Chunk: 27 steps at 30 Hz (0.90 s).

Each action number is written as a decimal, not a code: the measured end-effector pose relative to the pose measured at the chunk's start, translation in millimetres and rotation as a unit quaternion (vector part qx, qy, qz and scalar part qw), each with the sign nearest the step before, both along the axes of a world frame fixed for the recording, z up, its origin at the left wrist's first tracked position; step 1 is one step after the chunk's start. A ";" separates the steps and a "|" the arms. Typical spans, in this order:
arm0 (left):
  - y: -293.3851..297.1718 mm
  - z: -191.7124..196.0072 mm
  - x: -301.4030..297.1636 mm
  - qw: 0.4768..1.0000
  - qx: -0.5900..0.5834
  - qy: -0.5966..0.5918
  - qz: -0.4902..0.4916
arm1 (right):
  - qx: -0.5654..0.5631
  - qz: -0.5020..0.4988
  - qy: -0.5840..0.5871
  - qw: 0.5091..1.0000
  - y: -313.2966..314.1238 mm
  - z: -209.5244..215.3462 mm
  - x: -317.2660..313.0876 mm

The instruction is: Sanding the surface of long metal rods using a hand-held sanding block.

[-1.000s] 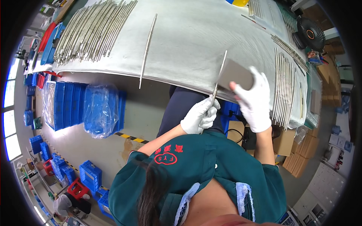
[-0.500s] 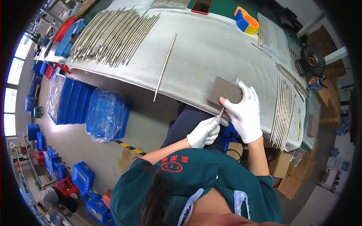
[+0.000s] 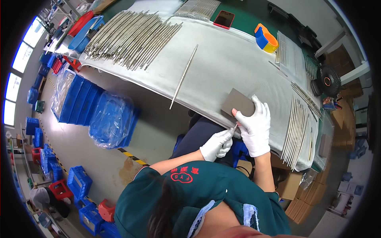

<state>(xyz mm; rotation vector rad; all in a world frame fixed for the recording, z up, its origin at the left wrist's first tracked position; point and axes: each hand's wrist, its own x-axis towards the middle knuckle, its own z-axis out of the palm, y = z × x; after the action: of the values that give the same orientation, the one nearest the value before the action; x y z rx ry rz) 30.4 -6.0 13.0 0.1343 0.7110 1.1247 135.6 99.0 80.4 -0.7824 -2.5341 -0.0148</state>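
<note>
My left hand [image 3: 217, 144], in a white glove, is closed on the lower end of a thin metal rod [image 3: 236, 127] at the table's front edge. My right hand [image 3: 256, 129], also gloved with a bare thumb tip, grips a grey-brown sanding pad [image 3: 237, 100] against the rod; most of the rod is hidden behind the pad and fingers. A single metal rod [image 3: 184, 77] lies to the left, its near end past the table edge. At the right lies a row of similar rods [image 3: 295, 133].
A large pile of metal rods [image 3: 131, 39] covers the table's far left. Toward the back are a phone [image 3: 224, 19], an orange-and-blue tape dispenser [image 3: 266, 38] and a black fan [image 3: 328, 80]. Blue crates [image 3: 77, 99] stand on the floor to the left.
The rod end that stuck out beyond the pad has gone out of sight. My hands have come slightly closer together, and the whole view has shifted a little.
</note>
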 end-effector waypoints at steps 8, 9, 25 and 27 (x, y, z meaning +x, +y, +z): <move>0.3 -3.1 -2.4 0.996 0.054 0.032 -0.067 | -0.034 -0.012 -0.011 0.999 -1.3 -11.5 43.1; 1.5 1.5 -2.4 0.995 0.058 0.044 -0.074 | -0.030 -0.013 0.001 0.999 -0.6 -10.1 33.8; 4.4 -11.3 9.5 0.999 0.031 0.033 0.020 | 0.001 0.007 0.029 1.000 2.6 -9.7 -3.7; 1.3 -10.0 13.4 0.998 0.040 0.036 0.035 | -0.008 0.029 0.008 1.000 1.2 -6.3 14.4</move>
<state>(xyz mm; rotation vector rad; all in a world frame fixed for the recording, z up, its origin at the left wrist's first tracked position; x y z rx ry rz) 43.9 -4.7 3.0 0.2196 0.7387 1.2215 150.0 100.3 74.0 -0.7116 -2.5441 0.0307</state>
